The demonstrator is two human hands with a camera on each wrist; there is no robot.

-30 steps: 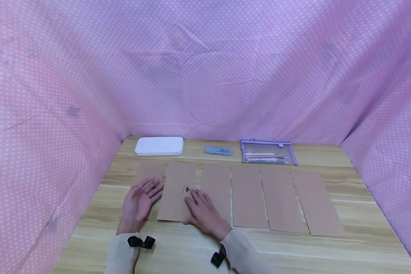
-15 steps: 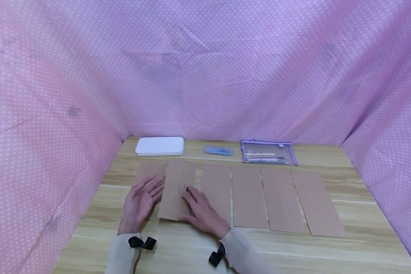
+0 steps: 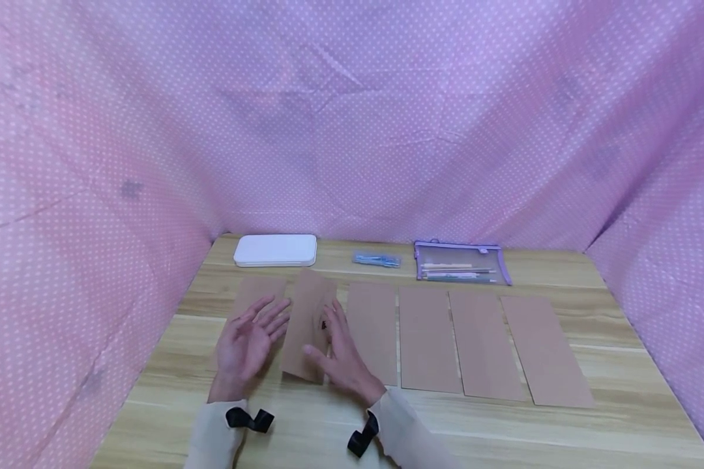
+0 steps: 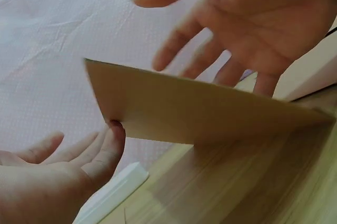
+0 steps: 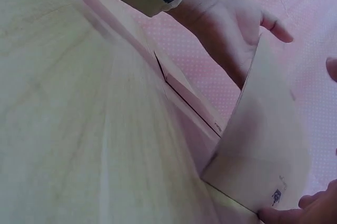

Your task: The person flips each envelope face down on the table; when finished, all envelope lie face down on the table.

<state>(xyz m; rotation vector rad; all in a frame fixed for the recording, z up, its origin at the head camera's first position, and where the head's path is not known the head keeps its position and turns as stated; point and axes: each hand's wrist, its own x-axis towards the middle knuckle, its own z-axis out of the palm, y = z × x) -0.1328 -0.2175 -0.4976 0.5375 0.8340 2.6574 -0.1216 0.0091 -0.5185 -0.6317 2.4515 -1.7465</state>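
A thin brown kraft notebook (image 3: 306, 326) with a small black logo is tilted up between the hands, raised at its left side. My left hand (image 3: 248, 348) is palm up with fingers extended; in the left wrist view a fingertip (image 4: 115, 129) touches the notebook's lower edge. On the other side my right hand (image 3: 347, 365) has its thumb and fingers spread over the logo side. In the right wrist view the right thumb (image 5: 279, 216) touches a bottom corner. Another brown notebook (image 3: 262, 286) lies partly hidden behind the left hand.
Several more brown notebooks (image 3: 428, 339) lie in a row to the right on the wooden table (image 3: 305, 430). Along the back are a white flat case (image 3: 276, 250), a small clear box with blue items (image 3: 377, 260) and a purple-edged mesh pouch (image 3: 462, 256) with pencils. Pink dotted cloth surrounds the table.
The logo notebook has gone from lying flat to tilted, its left side rising. My left hand has shifted slightly right; my right hand has turned and spread its thumb from its fingers.
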